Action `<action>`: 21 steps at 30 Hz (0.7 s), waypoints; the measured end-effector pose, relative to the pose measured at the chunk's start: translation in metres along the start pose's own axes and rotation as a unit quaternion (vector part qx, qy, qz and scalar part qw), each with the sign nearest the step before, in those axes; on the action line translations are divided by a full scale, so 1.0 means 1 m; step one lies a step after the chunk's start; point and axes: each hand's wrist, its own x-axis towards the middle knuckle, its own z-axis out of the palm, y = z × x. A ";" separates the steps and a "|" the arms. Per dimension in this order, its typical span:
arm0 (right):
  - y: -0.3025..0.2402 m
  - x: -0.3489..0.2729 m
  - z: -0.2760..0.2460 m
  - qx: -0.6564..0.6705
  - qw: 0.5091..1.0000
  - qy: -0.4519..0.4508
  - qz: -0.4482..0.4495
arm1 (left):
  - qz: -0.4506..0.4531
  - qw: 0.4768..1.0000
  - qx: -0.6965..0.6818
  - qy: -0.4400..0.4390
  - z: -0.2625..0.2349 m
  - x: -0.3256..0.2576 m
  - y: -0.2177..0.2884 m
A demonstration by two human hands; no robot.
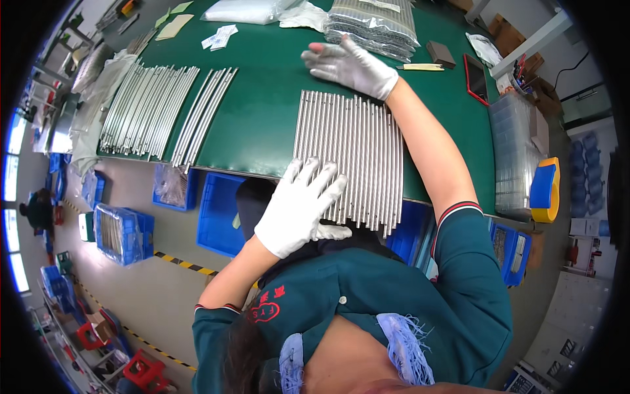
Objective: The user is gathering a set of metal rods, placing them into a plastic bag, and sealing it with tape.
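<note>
A row of shiny metal rods [351, 144] lies side by side, jutting over the near edge of the green table. My left hand [295, 210], in a white glove, rests on the row's near left part with its fingers spread; the thumb is below the rod ends. Just beyond the rods' far ends is my right hand [354, 67], also gloved, its fingers stretched out and holding nothing; bare fingertips show at the glove. Farther left on the table lie a few separate rods [207, 115] and a larger group of rods [149, 108].
Bagged rods [371, 29] are stacked at the back, near a small grey block [440, 54]. A red-framed tablet [476, 79] and clear plastic boxes [510, 157] with a tape roll [546, 189] stand right. Below the table's near edge is a blue bin [220, 213].
</note>
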 end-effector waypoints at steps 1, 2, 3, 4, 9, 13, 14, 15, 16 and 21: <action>-0.005 -0.006 -0.009 -0.018 1.000 0.016 -0.004 | 0.019 1.000 -0.011 0.005 0.002 0.003 0.005; -0.009 -0.017 -0.017 -0.032 0.999 0.025 0.024 | 0.039 0.999 -0.019 0.001 0.004 0.007 0.013; -0.009 -0.023 -0.018 -0.010 0.999 -0.004 0.045 | 0.049 0.998 -0.026 0.002 0.008 0.010 0.017; -0.006 -0.029 -0.019 0.012 0.997 -0.033 0.065 | 0.059 0.998 -0.033 0.004 0.012 0.012 0.018; -0.003 -0.040 -0.022 -0.024 0.996 -0.075 0.051 | 0.044 0.999 0.001 0.019 0.022 0.017 0.016; -0.022 -0.063 -0.033 -0.094 0.994 0.057 0.027 | 0.082 0.995 -0.049 0.013 0.020 0.022 0.030; -0.023 -0.071 -0.035 -0.134 0.988 0.073 0.031 | 0.115 0.991 -0.064 0.010 0.024 0.026 0.038; -0.025 -0.078 -0.036 -0.117 0.991 0.057 0.037 | 0.144 0.987 -0.076 0.002 0.030 0.030 0.045; -0.024 -0.082 -0.036 -0.101 0.993 0.041 0.043 | 0.162 0.983 -0.084 -0.015 0.037 0.034 0.051; -0.018 -0.096 -0.029 -0.081 0.996 0.011 0.033 | 0.139 0.988 -0.059 0.030 0.056 0.043 0.052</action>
